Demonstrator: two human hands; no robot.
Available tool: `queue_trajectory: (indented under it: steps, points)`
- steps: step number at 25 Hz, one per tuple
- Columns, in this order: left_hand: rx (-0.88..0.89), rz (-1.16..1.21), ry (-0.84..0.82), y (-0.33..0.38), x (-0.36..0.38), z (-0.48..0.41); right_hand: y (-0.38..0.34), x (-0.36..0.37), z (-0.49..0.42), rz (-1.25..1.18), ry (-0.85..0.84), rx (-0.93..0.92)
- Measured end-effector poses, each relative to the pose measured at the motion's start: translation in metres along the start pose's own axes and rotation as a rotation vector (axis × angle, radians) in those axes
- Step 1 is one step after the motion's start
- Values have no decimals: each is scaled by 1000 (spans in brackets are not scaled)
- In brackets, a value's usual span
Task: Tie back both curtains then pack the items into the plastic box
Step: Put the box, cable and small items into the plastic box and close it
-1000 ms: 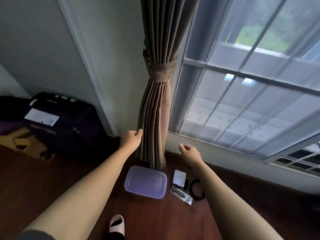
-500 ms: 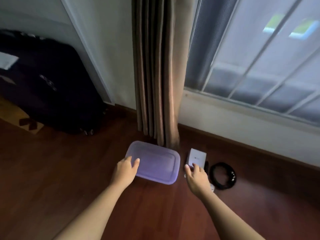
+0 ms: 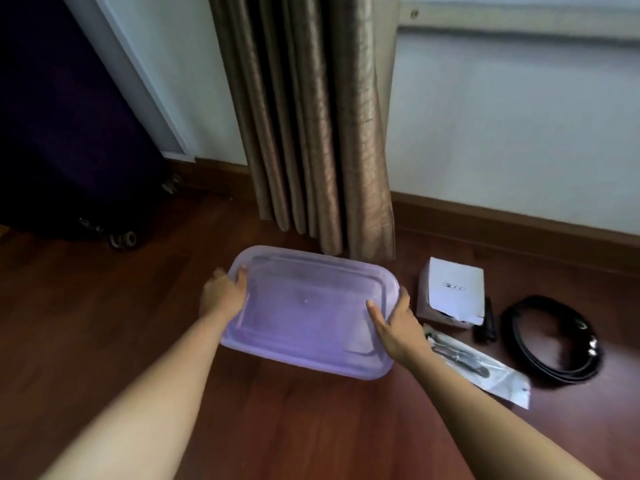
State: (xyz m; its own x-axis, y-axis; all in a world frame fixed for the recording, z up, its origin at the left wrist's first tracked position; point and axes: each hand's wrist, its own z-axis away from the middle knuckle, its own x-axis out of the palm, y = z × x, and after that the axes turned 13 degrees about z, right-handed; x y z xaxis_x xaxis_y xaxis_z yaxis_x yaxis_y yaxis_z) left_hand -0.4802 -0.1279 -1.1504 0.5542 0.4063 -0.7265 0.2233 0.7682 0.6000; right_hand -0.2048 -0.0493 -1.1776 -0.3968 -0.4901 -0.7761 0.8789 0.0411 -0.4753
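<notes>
lidded plastic box (image 3: 308, 313) on floor (image 3: 104, 306) below curtain (image 3: 311, 116); left hand (image 3: 223, 295) and right hand (image 3: 394, 318) grip its short ends, fingers curled over lid rim; likely light, stiff, slick; lift lid by edges

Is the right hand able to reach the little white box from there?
Probably yes, once it lets go: the right hand grips the edge of the plastic box, and the white box lies beside it on the floor with nothing between.

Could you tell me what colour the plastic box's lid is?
Translucent pale purple lid, seen in the head view.
</notes>
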Motion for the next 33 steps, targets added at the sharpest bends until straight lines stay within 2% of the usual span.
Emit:
queue_trajectory:
  steps: [5, 7, 9, 13, 20, 24, 29, 31, 33]
  points:
    - [-6, -98, -120, -13, -9, -8, 0, -9, 16, -14, 55, 21]
    - [104, -193, -246, -8, -22, -2, 10, -20, 37, -16, 63, 26]
    - [196, -188, -410, 6, -26, 10, 36, -32, 54, 8, 60, 31]
    - [261, 9, -721, 24, 0, 56, 117, -59, 89, 31, 53, 73]
    - [395, -120, -950, 39, 99, 157, 239, -86, 177, -11, 101, 309]
    - [370, -90, -948, 29, 123, 191, 275, -80, 196, 15, 128, 314]
    - [365, -170, -853, 17, 120, 206, 276, -74, 205, 33, 142, 285]
    - [486, -310, -724, 20, 124, 202, 278, -71, 204, 30, 164, 272]
    - [594, -351, -622, 24, 129, 200, 280, -70, 204, 23, 179, 268]
